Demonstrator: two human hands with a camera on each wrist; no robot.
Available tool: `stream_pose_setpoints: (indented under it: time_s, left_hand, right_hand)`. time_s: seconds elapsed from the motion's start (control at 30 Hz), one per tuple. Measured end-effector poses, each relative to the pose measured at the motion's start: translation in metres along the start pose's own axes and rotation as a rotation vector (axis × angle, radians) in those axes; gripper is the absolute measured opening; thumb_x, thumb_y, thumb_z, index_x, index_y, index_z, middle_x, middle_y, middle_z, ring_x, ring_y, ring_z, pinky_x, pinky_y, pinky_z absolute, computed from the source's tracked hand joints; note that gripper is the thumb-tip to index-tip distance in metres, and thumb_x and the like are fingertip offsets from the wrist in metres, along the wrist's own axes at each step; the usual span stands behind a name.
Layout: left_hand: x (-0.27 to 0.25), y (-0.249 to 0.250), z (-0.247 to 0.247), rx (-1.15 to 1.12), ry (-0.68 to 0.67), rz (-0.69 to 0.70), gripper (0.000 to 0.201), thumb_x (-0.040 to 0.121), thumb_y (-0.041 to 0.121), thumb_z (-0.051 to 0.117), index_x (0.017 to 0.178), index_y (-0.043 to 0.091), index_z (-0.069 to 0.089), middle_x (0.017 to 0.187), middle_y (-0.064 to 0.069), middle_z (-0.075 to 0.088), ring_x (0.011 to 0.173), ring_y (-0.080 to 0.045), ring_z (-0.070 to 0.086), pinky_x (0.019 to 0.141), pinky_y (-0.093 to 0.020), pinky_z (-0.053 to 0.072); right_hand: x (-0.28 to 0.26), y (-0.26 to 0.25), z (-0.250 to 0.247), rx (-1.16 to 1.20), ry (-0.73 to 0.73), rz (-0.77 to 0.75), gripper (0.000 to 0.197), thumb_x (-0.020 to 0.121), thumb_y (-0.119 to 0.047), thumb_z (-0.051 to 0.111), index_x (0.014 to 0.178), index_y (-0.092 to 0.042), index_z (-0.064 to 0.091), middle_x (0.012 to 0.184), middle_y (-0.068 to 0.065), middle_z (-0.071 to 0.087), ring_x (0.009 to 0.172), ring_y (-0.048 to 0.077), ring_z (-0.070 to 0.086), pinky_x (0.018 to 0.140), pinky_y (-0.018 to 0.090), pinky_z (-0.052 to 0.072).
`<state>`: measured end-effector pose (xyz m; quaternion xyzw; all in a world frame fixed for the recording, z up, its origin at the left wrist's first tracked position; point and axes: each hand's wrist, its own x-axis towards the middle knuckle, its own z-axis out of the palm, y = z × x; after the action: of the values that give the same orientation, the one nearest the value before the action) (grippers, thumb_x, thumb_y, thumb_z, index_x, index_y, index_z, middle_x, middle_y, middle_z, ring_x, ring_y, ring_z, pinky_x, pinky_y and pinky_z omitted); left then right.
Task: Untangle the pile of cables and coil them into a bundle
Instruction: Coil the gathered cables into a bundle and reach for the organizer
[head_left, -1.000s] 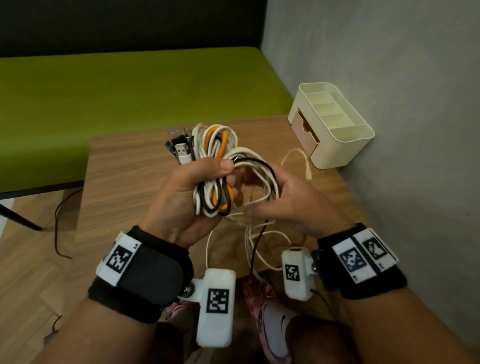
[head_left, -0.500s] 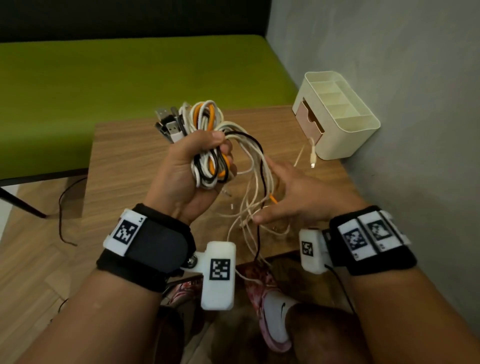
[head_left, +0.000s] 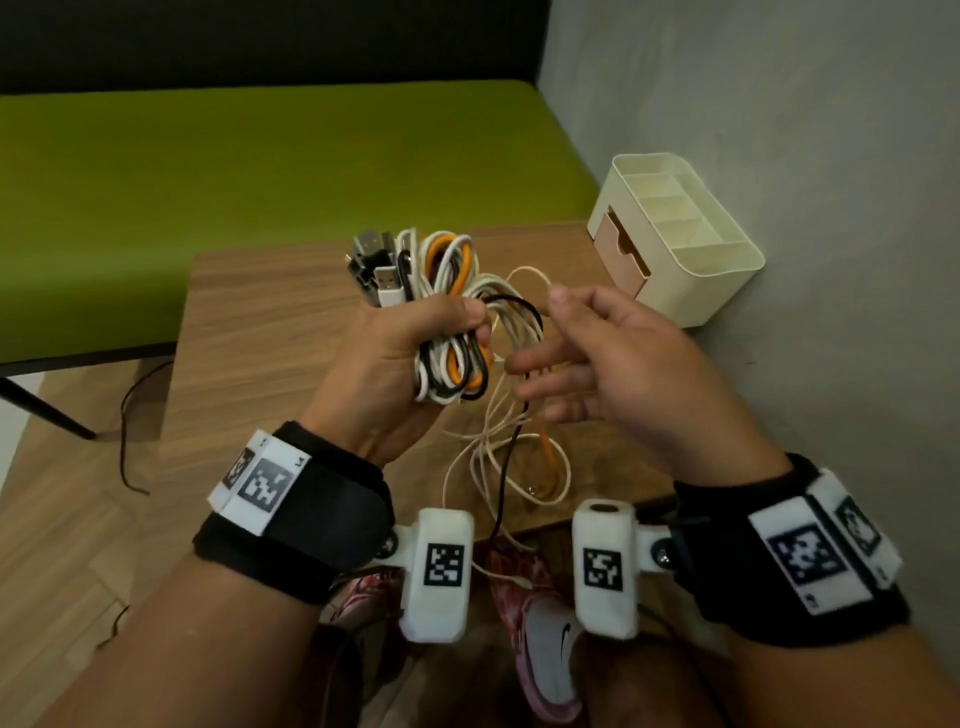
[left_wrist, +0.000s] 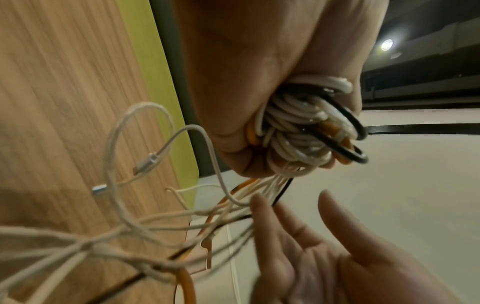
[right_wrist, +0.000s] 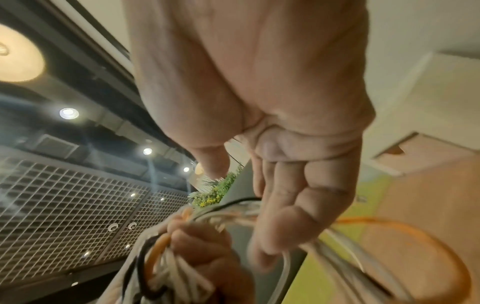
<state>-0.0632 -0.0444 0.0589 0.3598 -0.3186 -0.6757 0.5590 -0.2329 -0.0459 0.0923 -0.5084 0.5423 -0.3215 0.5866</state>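
My left hand (head_left: 415, 338) grips a coil of white, orange and black cables (head_left: 447, 358) held up above the table, with several USB plugs (head_left: 376, 270) sticking out on top. Loose cable ends (head_left: 506, 447) hang from the coil down to the table's front edge. My right hand (head_left: 540, 353) is open just right of the coil, fingers spread, and the hanging strands pass by its fingertips. In the left wrist view the coil (left_wrist: 306, 127) bulges from my fist, with the right palm (left_wrist: 311, 246) below. The right wrist view shows straight fingers (right_wrist: 291, 205) in front of the strands.
A cream desk organizer (head_left: 675, 234) with a small drawer stands at the table's back right, against the grey wall. The wooden table (head_left: 270, 338) lies under my hands, with a green bench (head_left: 260, 156) behind it. My shoes (head_left: 540, 634) and a thin floor cable (head_left: 130, 415) show below.
My right hand was at the loops by the coil, dropped down along the hanging strands, and has come back up beside the coil with fingers spread. The left hand has kept its grip.
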Motion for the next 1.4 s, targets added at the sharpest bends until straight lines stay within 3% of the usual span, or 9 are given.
stream_pose_setpoints:
  time_s: [0.1, 0.23, 0.33, 0.43, 0.97, 1.07, 1.17, 1.27, 1.4]
  left_hand:
    - [-0.009, -0.005, 0.014, -0.010, -0.070, -0.013, 0.011, 0.071, -0.004, 0.062, 0.070, 0.004, 0.055, 0.058, -0.008, 0.054, 0.046, -0.015, 0.055, 0.047, -0.022, 0.047]
    - [-0.015, -0.016, 0.024, 0.023, -0.126, -0.032, 0.011, 0.071, -0.004, 0.060, 0.077, 0.004, 0.061, 0.061, -0.005, 0.060, 0.051, -0.013, 0.059, 0.050, -0.023, 0.049]
    - [-0.013, -0.020, 0.022, 0.032, -0.109, -0.054, 0.015, 0.070, -0.004, 0.061, 0.076, 0.009, 0.066, 0.063, -0.008, 0.058, 0.053, -0.014, 0.058, 0.051, -0.024, 0.049]
    - [-0.013, -0.021, 0.023, 0.036, -0.092, -0.074, 0.017, 0.070, -0.004, 0.061, 0.070, 0.011, 0.067, 0.062, -0.009, 0.058, 0.053, -0.015, 0.059, 0.051, -0.024, 0.050]
    - [-0.014, -0.026, 0.030, 0.121, -0.097, -0.117, 0.042, 0.067, -0.011, 0.072, 0.107, 0.000, 0.066, 0.087, -0.011, 0.068, 0.077, -0.020, 0.066, 0.068, -0.029, 0.054]
    - [-0.010, -0.019, 0.021, 0.148, -0.087, -0.149, 0.023, 0.065, -0.010, 0.068, 0.080, 0.006, 0.072, 0.074, -0.012, 0.068, 0.066, -0.021, 0.066, 0.063, -0.029, 0.055]
    - [-0.008, -0.011, 0.011, 0.174, -0.081, -0.194, 0.014, 0.066, 0.000, 0.066, 0.057, 0.010, 0.063, 0.058, -0.010, 0.057, 0.046, -0.015, 0.054, 0.047, -0.024, 0.045]
    - [-0.007, -0.011, 0.007, 0.180, -0.094, -0.241, 0.010, 0.065, 0.002, 0.067, 0.059, 0.008, 0.062, 0.058, -0.011, 0.055, 0.046, -0.016, 0.052, 0.045, -0.022, 0.043]
    - [-0.006, -0.012, 0.007, 0.096, -0.143, -0.225, 0.012, 0.061, -0.003, 0.068, 0.062, 0.008, 0.066, 0.057, -0.009, 0.057, 0.048, -0.014, 0.056, 0.048, -0.023, 0.047]
  right_hand:
    - [0.007, 0.006, 0.006, 0.302, -0.035, 0.061, 0.033, 0.098, -0.043, 0.051, 0.118, -0.017, 0.050, 0.091, 0.011, 0.074, 0.082, 0.021, 0.073, 0.074, 0.046, 0.058]
    - [0.010, 0.008, 0.005, 0.611, 0.003, 0.033, 0.031, 0.096, -0.012, 0.058, 0.124, -0.014, 0.044, 0.088, 0.013, 0.069, 0.066, 0.021, 0.067, 0.050, 0.031, 0.052]
    - [0.014, 0.009, 0.001, 0.675, 0.072, -0.019, 0.036, 0.090, 0.004, 0.060, 0.121, -0.010, 0.048, 0.087, 0.015, 0.069, 0.076, 0.025, 0.067, 0.066, 0.038, 0.058]
    - [0.017, 0.011, 0.001, 0.591, 0.149, -0.101, 0.037, 0.084, 0.005, 0.065, 0.114, -0.011, 0.051, 0.103, 0.027, 0.069, 0.088, 0.030, 0.068, 0.087, 0.046, 0.055]
    - [0.022, 0.029, -0.013, -0.016, 0.191, -0.379, 0.016, 0.087, -0.017, 0.074, 0.097, -0.023, 0.065, 0.091, 0.011, 0.074, 0.090, 0.025, 0.073, 0.085, 0.051, 0.058]
    - [0.019, 0.032, -0.022, -0.407, 0.349, -0.442, 0.017, 0.089, -0.042, 0.068, 0.087, -0.026, 0.071, 0.072, -0.004, 0.070, 0.070, 0.010, 0.068, 0.067, 0.038, 0.058]
    - [0.020, 0.030, -0.027, -0.607, 0.519, -0.597, 0.012, 0.093, -0.028, 0.063, 0.089, -0.023, 0.074, 0.074, -0.011, 0.063, 0.069, 0.007, 0.057, 0.062, 0.029, 0.048]
    - [0.019, 0.026, -0.026, -0.308, 0.199, -0.623, 0.041, 0.079, -0.002, 0.058, 0.109, -0.028, 0.068, 0.099, -0.011, 0.061, 0.095, 0.003, 0.058, 0.078, 0.016, 0.044]
    - [0.017, 0.029, -0.012, -0.177, -0.224, -0.490, 0.073, 0.073, -0.007, 0.069, 0.137, -0.037, 0.048, 0.135, -0.012, 0.056, 0.128, 0.005, 0.052, 0.105, 0.030, 0.045]
